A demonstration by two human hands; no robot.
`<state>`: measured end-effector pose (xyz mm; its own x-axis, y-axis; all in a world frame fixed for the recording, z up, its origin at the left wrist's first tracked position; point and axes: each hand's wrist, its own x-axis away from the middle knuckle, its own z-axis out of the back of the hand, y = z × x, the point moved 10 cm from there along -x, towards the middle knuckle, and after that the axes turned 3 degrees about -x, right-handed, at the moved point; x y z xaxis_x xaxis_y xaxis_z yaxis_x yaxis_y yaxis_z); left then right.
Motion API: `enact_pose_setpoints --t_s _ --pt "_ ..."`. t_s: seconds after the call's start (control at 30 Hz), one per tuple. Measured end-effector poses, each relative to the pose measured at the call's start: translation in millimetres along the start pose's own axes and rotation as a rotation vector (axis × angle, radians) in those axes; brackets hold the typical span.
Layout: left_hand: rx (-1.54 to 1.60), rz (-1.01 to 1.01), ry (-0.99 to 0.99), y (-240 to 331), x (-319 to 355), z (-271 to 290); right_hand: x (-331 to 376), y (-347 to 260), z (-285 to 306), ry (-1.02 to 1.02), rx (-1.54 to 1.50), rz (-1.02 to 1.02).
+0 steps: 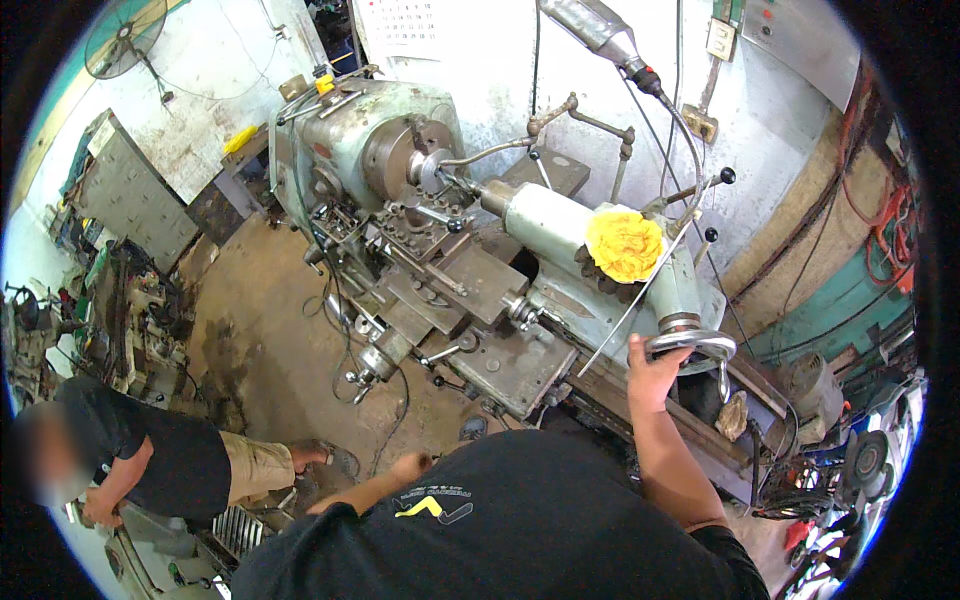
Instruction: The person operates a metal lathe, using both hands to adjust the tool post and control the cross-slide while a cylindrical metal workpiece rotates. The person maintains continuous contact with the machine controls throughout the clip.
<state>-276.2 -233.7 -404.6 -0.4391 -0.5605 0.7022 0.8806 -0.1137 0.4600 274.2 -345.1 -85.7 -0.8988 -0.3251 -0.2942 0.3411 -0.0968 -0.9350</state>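
My right hand grips the rim of the metal handwheel at the end of the lathe's tailstock. The wheel's crank handle points down beside it. From the tailstock, the quill reaches toward the chuck, where a round metal workpiece is held. My left hand is low, close to my body and apart from the lathe; my shirt partly hides it and its fingers are not clear. A crumpled yellow cloth rests on the tailstock.
The carriage and its levers stand between my body and the chuck. A bent coolant pipe arches over the work. Another person in a dark shirt stands at the lower left by a machine. Cables hang near the floor.
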Motion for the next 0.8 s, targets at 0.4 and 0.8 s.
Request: enact_pose_setpoints --t_s 0.4,0.8 --pt "0.056 -0.613 0.06 -27 -24 -15 -9 -4 -5 0.031 -0.408 -0.116" --pt "-0.405 -0.133 -0.3 17 -71 -17 2 17 -7 -0.014 -0.069 -0.025"
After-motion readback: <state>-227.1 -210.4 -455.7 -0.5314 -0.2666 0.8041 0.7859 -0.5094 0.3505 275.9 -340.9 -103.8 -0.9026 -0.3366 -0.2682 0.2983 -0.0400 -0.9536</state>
